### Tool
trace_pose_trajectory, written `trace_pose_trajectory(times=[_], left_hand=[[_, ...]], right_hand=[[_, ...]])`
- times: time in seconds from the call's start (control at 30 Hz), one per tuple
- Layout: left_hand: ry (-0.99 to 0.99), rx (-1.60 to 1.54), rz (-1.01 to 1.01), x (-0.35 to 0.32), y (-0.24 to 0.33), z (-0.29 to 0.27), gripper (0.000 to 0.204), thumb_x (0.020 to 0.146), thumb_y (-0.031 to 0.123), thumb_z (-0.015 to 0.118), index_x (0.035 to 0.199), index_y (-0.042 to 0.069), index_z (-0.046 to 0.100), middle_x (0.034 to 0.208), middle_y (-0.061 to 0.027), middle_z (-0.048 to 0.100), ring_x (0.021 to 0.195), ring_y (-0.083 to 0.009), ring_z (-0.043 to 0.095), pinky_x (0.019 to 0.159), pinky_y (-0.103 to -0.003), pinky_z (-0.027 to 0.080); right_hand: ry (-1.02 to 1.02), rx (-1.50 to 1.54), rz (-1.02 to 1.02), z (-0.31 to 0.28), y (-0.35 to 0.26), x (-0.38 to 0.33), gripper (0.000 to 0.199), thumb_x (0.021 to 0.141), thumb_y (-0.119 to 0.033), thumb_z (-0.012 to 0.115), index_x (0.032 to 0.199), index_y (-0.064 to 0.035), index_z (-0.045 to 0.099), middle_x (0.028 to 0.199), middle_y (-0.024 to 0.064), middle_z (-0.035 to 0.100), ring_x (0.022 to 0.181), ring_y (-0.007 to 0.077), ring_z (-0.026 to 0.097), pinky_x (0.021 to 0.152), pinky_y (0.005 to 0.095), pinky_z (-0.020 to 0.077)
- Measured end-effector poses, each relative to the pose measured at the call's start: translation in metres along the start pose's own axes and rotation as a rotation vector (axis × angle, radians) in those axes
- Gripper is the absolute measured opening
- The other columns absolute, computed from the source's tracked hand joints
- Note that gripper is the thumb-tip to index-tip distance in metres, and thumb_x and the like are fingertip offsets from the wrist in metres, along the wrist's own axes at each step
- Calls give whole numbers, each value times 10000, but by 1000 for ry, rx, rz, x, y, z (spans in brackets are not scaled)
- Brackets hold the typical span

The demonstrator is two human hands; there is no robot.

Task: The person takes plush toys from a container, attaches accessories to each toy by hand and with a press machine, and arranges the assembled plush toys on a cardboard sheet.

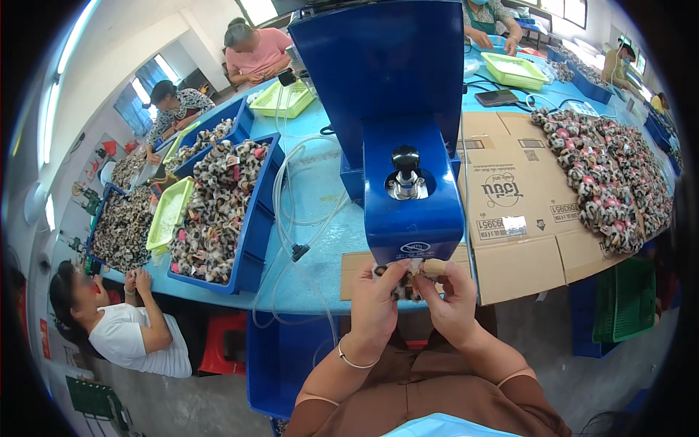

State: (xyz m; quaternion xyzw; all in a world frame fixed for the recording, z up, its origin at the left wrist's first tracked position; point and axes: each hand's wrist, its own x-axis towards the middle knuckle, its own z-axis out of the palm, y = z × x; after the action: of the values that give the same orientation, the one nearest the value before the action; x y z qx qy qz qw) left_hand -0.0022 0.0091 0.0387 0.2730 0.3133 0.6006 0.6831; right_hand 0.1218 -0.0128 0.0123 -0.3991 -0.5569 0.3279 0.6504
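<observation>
Just under the front of the blue machine, a small fluffy plush piece in black, white and brown is held between my two hands. My left hand pinches it from the left side, thumb toward the middle. From the right, my right hand grips it with thumb and fingers closed; a tan cover wraps one of its fingers. My fingers and the machine's head hide much of the piece. On top of the machine is a black knob on a metal stem.
Flattened cardboard lies right of the machine, with many plush pieces heaped on it. At left stands a blue crate filled with similar pieces. Clear tubes and a cable cross the blue table. Several other people sit around it.
</observation>
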Motion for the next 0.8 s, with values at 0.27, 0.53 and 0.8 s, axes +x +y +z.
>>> trace_pose_trajectory(times=[0.27,0.53,0.8], left_hand=[[-9,58,31,4,0,6,132,865,5,685,997,9,672,926,-70,711,760,-127,670,643,-268,543],[-43,79,10,10,3,6,111,864,3,679,975,2,673,911,-85,708,747,-135,671,607,-274,547],[-32,82,13,14,10,6,136,850,-24,662,986,-18,666,918,-94,706,706,-144,674,608,-274,554]], right_hand=[[28,23,6,-3,0,-4,155,862,60,680,998,13,623,851,78,639,721,132,636,622,251,486],[53,86,-2,0,-1,-2,137,880,70,657,1002,26,612,880,74,638,740,127,639,625,250,491],[59,5,-13,3,3,2,105,861,64,683,945,26,631,837,72,638,724,120,632,609,248,476]])
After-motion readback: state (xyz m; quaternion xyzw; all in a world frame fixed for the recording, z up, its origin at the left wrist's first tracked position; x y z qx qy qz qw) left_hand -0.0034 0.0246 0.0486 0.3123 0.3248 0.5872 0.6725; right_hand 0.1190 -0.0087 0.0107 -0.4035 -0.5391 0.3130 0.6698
